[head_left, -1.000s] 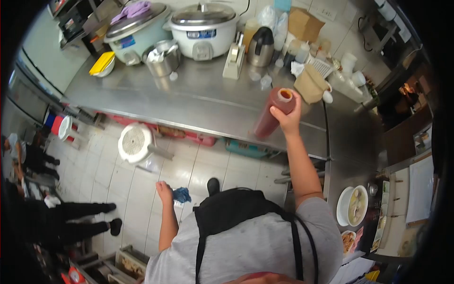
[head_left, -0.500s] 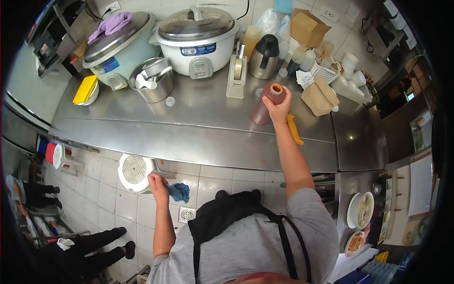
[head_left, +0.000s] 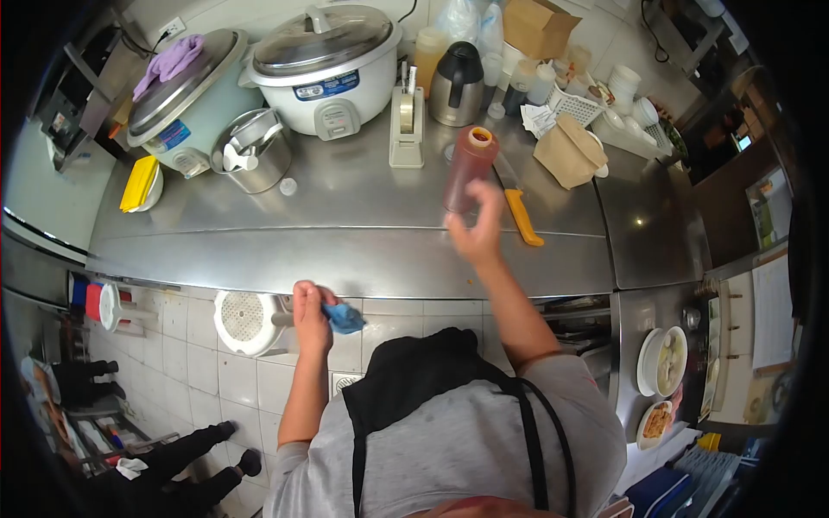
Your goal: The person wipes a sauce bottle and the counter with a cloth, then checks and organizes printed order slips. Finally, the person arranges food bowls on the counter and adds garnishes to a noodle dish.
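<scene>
A red sauce bottle (head_left: 471, 166), its top uncapped, stands upright on the steel counter (head_left: 363, 194). Just in front of it is my right hand (head_left: 477, 226), slightly blurred, its fingers apart and nothing in it. Whether a fingertip still touches the bottle I cannot tell. To the right of the bottle lies a knife (head_left: 523, 217) with a yellow handle. My left hand (head_left: 312, 315) is closed around a blue cloth (head_left: 345, 318) at the counter's front edge.
Two large rice cookers (head_left: 324, 73) stand at the back, near a steel pot (head_left: 252, 155) with utensils. A tape dispenser (head_left: 407, 129), a thermal jug (head_left: 458, 85) and a paper bag (head_left: 570, 151) line the counter. A white stool (head_left: 248, 324) is below; another person's legs (head_left: 186, 453) show lower left.
My right hand has let go of the sauce bottle and drawn back toward me. My left hand has risen slightly with the blue cloth. The view has shifted a little.
</scene>
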`<action>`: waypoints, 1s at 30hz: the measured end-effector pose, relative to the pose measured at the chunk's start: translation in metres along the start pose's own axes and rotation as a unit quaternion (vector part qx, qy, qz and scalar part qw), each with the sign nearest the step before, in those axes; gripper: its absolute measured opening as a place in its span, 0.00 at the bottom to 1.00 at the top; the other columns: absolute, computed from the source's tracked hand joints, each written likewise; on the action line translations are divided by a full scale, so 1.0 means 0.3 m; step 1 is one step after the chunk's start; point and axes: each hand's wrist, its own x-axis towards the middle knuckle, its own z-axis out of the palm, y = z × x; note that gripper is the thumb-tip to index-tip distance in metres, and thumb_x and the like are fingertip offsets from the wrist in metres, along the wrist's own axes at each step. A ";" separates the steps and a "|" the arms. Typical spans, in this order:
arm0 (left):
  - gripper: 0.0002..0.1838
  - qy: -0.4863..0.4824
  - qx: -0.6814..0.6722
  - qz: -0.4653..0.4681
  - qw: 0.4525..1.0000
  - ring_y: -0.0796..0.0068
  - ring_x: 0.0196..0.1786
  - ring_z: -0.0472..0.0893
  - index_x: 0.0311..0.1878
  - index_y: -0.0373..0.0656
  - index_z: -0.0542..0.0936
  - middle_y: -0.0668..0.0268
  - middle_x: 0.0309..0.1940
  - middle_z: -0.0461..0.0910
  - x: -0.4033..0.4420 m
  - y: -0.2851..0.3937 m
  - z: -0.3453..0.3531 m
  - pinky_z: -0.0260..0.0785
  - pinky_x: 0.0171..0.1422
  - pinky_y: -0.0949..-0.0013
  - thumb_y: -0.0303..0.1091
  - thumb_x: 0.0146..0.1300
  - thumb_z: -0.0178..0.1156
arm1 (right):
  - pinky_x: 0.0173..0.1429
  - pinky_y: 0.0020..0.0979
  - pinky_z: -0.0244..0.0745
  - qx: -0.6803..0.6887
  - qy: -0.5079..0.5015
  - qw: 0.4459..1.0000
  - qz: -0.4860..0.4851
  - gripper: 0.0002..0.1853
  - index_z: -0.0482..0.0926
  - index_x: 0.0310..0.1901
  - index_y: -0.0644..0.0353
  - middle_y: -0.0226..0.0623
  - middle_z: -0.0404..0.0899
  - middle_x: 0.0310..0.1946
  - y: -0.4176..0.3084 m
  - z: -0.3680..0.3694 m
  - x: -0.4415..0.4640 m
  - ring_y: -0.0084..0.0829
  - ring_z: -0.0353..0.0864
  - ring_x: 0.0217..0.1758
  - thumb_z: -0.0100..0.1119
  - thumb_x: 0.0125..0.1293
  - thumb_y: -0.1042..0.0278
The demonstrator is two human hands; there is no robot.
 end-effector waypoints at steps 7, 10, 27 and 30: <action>0.07 -0.167 -0.091 -0.075 0.979 0.74 0.25 0.70 0.34 0.45 0.60 0.64 0.21 0.68 0.047 0.008 0.329 0.64 0.32 0.72 0.36 0.64 0.38 | 0.43 0.30 0.66 0.199 -0.407 0.889 0.065 0.19 0.70 0.42 0.62 0.39 0.70 0.36 -0.069 -0.090 -0.219 0.34 0.70 0.39 0.58 0.47 0.68; 0.06 -0.188 0.080 0.025 0.979 0.74 0.24 0.68 0.34 0.44 0.60 0.65 0.21 0.69 0.092 -0.022 0.360 0.64 0.30 0.72 0.35 0.64 0.37 | 0.35 0.22 0.67 0.240 -0.433 0.834 0.245 0.10 0.72 0.33 0.63 0.31 0.73 0.24 -0.034 -0.192 -0.209 0.21 0.70 0.28 0.58 0.50 0.68; 0.06 -0.357 0.360 0.039 0.861 0.87 0.24 0.65 0.27 0.39 0.71 0.74 0.19 0.69 0.147 0.055 0.497 0.60 0.28 0.80 0.29 0.51 0.57 | 0.39 0.23 0.67 0.434 -0.300 0.811 0.255 0.24 0.56 0.53 0.59 0.31 0.71 0.31 0.036 -0.410 -0.020 0.20 0.70 0.35 0.52 0.55 0.72; 0.05 -0.420 0.333 0.065 0.842 0.87 0.26 0.67 0.28 0.39 0.71 0.73 0.21 0.71 0.139 0.098 0.588 0.61 0.29 0.81 0.28 0.52 0.56 | 0.41 0.25 0.66 0.290 -0.339 0.877 0.177 0.22 0.61 0.50 0.59 0.31 0.71 0.31 -0.081 -0.338 0.010 0.21 0.70 0.36 0.54 0.54 0.70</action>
